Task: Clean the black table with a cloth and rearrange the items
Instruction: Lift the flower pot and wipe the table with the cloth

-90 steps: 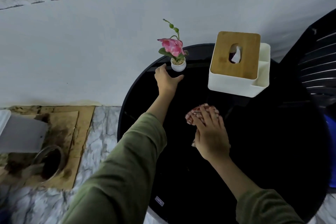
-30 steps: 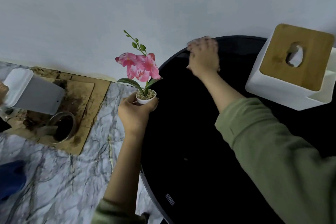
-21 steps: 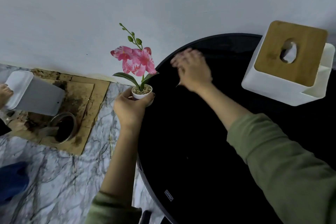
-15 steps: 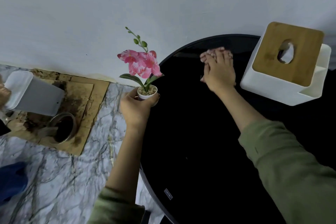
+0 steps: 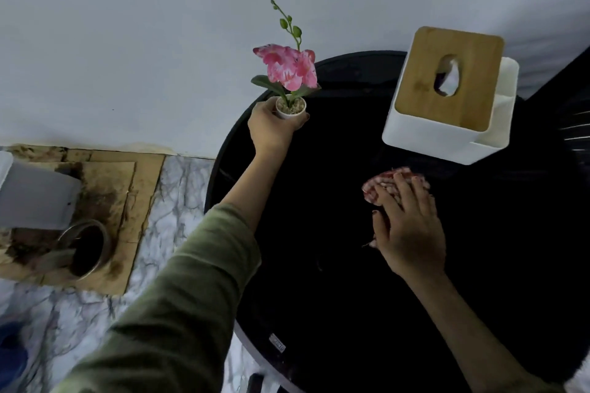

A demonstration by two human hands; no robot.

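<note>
Currently I have my left hand [image 5: 271, 129] clasped round the flower pot [image 5: 290, 108], at the far-left edge of the black table [image 5: 319, 265], left of the tissue box [image 5: 447, 96]. My right hand [image 5: 410, 226] lies flat, fingers spread, pressing the cloth [image 5: 381, 183] just in front of that box. Pot judged light, top-heavy, rigid, so grip stays low on the cup; cloth soft, limp, best driven by palm pressure

Single head view, looking steeply down, close over black table [image 5: 335, 265]
</note>
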